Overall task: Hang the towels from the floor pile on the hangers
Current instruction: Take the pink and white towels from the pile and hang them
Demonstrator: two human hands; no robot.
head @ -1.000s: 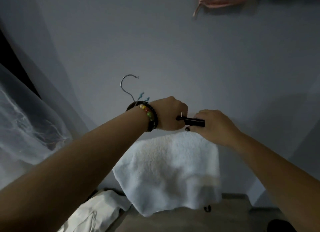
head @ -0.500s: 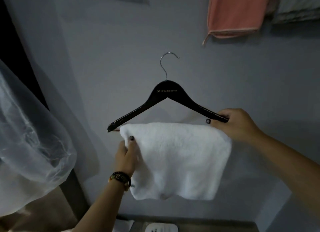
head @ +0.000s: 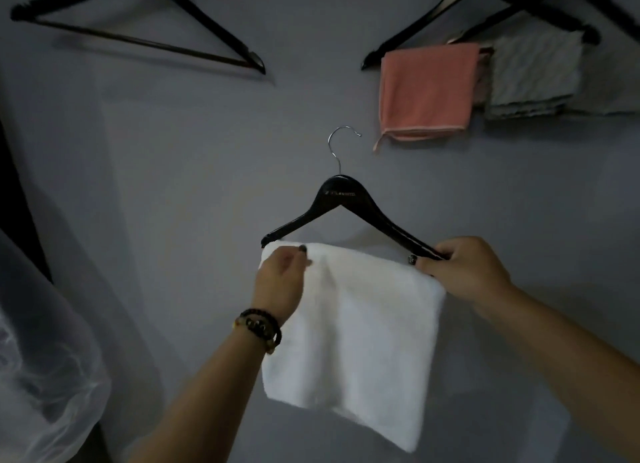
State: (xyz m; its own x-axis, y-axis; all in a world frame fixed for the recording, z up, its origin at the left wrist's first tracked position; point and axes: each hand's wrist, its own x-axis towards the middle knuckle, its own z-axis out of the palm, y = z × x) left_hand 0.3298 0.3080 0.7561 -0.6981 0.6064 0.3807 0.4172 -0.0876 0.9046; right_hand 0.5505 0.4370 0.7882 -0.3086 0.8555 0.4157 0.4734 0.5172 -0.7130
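Observation:
A white towel hangs folded over the bar of a black wooden hanger with a silver hook, held up in front of the grey wall. My right hand grips the hanger's right end. My left hand, with bead bracelets at the wrist, pinches the towel's top left corner near the hanger's left end. The floor pile is out of view.
An empty black hanger hangs at the upper left. At the upper right more black hangers carry a pink towel and a grey towel. Sheer white fabric bulges in at the lower left.
The view has tilted upward, showing the hung hangers above. The hanger with the white towel has risen, and my left hand has moved up from the towel's side to its top left corner.

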